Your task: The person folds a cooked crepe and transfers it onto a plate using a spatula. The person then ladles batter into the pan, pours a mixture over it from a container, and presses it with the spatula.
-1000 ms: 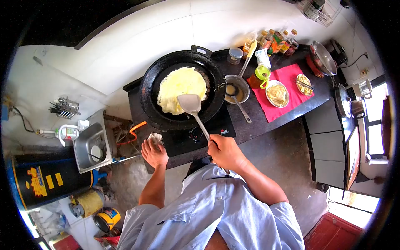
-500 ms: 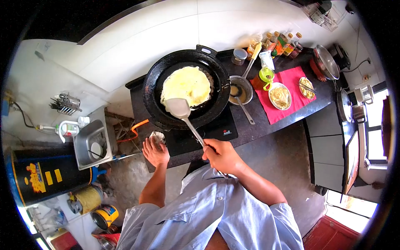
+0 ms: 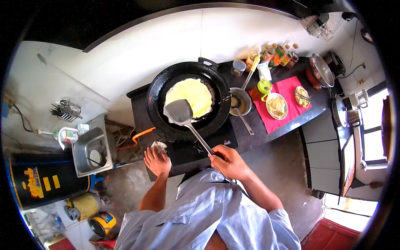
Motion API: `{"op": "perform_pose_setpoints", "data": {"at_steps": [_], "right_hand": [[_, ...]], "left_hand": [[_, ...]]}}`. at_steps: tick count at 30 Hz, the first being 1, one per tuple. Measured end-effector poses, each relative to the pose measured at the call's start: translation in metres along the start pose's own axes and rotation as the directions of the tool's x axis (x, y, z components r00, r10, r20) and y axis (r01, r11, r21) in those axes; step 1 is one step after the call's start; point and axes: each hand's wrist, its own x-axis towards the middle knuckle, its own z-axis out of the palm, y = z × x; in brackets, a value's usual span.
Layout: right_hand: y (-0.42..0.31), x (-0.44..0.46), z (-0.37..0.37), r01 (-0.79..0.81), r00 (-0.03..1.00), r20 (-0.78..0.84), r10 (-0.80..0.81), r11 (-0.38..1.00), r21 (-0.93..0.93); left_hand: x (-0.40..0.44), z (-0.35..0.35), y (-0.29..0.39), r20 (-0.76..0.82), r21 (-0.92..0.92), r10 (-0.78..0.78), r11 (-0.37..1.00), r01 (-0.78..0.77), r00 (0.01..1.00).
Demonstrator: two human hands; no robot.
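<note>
My right hand [image 3: 230, 163] is closed round the long handle of a metal wok spatula [image 3: 179, 111]. The spatula's broad blade is over the lower left part of a thin yellow egg pancake [image 3: 192, 95], hiding some of it. That pancake lies in a large black wok [image 3: 156, 85] on an induction cooktop [image 3: 221, 135]. My left hand [image 3: 157, 161] rests at the counter's front edge, its fingers spread and touching or close beside a crumpled whitish cloth or tissue [image 3: 159, 146].
Right of the wok stands a pan of batter [image 3: 246, 107] with a ladle. Two plates of cooked food, a bowl [image 3: 276, 106] and a smaller dish [image 3: 303, 96], sit on a red cloth [image 3: 268, 125]. Bottles [image 3: 279, 56] line the wall; a sink [image 3: 85, 150] is at left.
The spatula blade has tilted and looks darker, shifting slightly to the right over the pancake. The whole view has moved a little; my left hand stays by the crumpled cloth or tissue.
</note>
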Motion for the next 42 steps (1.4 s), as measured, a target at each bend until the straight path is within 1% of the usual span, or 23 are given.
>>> {"op": "perform_pose_setpoints", "data": {"at_steps": [1, 2, 5, 6, 9, 10, 13, 14, 16, 20, 23, 25, 29, 30, 33, 35, 37, 42], "right_hand": [[0.002, -0.001, -0.004, 0.001, 1.000, 0.015, -0.001, 1.000, 0.031], [0.004, -0.003, -0.009, -0.032, 0.997, 0.072, 0.024, 0.993, 0.115], [0.000, -0.012, -0.007, -0.040, 0.995, 0.103, 0.000, 0.922, 0.386], [-0.004, -0.016, -0.006, -0.073, 0.995, 0.095, 0.033, 0.890, 0.449], [-0.006, -0.021, -0.001, 0.009, 0.999, 0.027, -0.024, 0.892, 0.451], [-0.005, -0.022, 0.001, 0.029, 1.000, -0.021, -0.022, 0.915, 0.402], [0.004, -0.024, 0.002, 0.043, 0.999, -0.034, -0.033, 0.931, 0.363], [0.004, -0.025, 0.005, 0.031, 0.999, -0.029, -0.021, 0.916, 0.400], [0.001, -0.029, 0.012, 0.004, 1.000, -0.018, 0.005, 0.881, 0.474], [0.008, -0.026, 0.027, 0.002, 0.998, -0.061, 0.028, 0.897, 0.442], [0.010, -0.024, 0.035, 0.003, 0.996, -0.082, 0.039, 0.890, 0.456], [0.010, -0.024, 0.034, -0.008, 0.997, -0.062, 0.045, 0.870, 0.492], [0.005, -0.027, 0.037, -0.016, 0.996, -0.064, 0.067, 0.800, 0.600], [0.009, -0.026, 0.036, -0.014, 0.998, -0.044, 0.054, 0.780, 0.626], [0.008, -0.030, 0.038, 0.038, 0.998, -0.061, 0.005, 0.719, 0.694], [-0.001, -0.034, 0.039, 0.071, 0.996, -0.082, -0.022, 0.737, 0.672], [-0.003, -0.035, 0.037, 0.094, 0.995, -0.077, -0.057, 0.737, 0.670], [-0.009, -0.030, 0.034, 0.066, 0.997, -0.082, -0.010, 0.697, 0.714]], "left_hand": [[0.000, -0.001, -0.001, 0.010, -0.002, 0.000, 1.000, 0.000, 1.000], [0.000, -0.001, -0.002, 0.021, -0.005, 0.000, 1.000, 0.001, 1.000], [0.001, -0.003, -0.001, 0.044, -0.016, -0.002, 1.000, 0.003, 0.999], [0.000, -0.003, -0.002, 0.048, -0.010, 0.000, 1.000, 0.001, 0.999], [0.000, -0.003, -0.004, 0.063, -0.012, 0.001, 1.000, -0.001, 0.998], [0.000, -0.004, -0.004, 0.069, -0.016, 0.001, 1.000, 0.000, 0.998], [-0.001, -0.002, -0.010, 0.000, -0.080, 0.058, 0.995, -0.058, 0.998], [-0.001, -0.002, -0.009, -0.024, -0.111, 0.052, 0.992, -0.054, 0.998], [-0.001, -0.004, -0.011, -0.013, -0.146, 0.062, 0.987, -0.063, 0.998], [-0.003, -0.005, -0.021, -0.015, -0.183, 0.128, 0.975, -0.129, 0.992], [-0.005, -0.007, -0.028, -0.026, -0.215, 0.196, 0.957, -0.196, 0.980], [-0.007, -0.017, -0.030, -0.035, -0.223, 0.238, 0.945, -0.239, 0.971], [-0.017, -0.016, -0.038, 0.034, -0.289, 0.231, 0.934, -0.212, 0.972], [-0.018, -0.016, -0.040, 0.033, -0.289, 0.240, 0.932, -0.221, 0.970], [-0.019, -0.016, -0.042, 0.042, -0.284, 0.261, 0.929, -0.238, 0.965], [-0.018, -0.017, -0.039, 0.069, -0.276, 0.265, 0.932, -0.237, 0.962], [-0.015, -0.016, -0.038, 0.055, -0.282, 0.283, 0.924, -0.257, 0.958], [0.001, -0.015, -0.040, 0.055, -0.255, 0.341, 0.913, -0.317, 0.938]]}}
